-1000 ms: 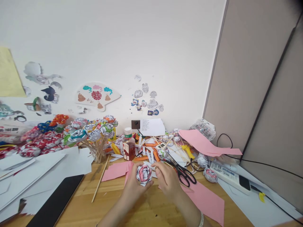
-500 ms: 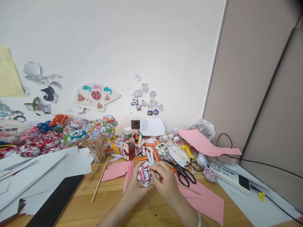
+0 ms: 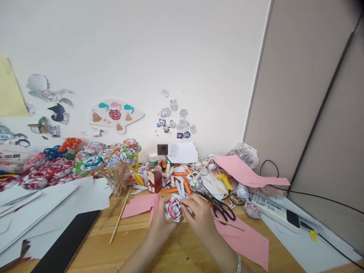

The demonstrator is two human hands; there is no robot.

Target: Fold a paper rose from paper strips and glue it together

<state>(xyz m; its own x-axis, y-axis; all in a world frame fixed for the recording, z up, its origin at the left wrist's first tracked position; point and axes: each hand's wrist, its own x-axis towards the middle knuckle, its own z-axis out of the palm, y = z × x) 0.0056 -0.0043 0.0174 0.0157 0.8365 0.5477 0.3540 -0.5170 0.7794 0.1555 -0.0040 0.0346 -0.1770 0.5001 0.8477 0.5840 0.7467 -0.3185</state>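
A folded paper rose (image 3: 173, 209), white with pink and dark print, sits between both my hands just above the wooden desk (image 3: 133, 242). My left hand (image 3: 158, 226) cups it from below and behind, fingers curled round it. My right hand (image 3: 200, 217) pinches its right edge with thumb and fingertips. Pink paper sheets (image 3: 243, 239) lie under and beside my hands, and a thin wooden skewer (image 3: 229, 224) lies across the pink sheet to the right of my right hand.
Black scissors (image 3: 220, 206) lie just right of my hands. A small bottle (image 3: 154, 178), a bunch of paper roses on sticks (image 3: 113, 163), a loose stick (image 3: 119, 218), paper scraps, white sheets, a black tablet (image 3: 66, 246) and a cabled white device (image 3: 273, 210) crowd the desk.
My right hand has closed in on the rose's right side. The rose has turned a little between my fingers. A skewer now shows on the pink sheet.
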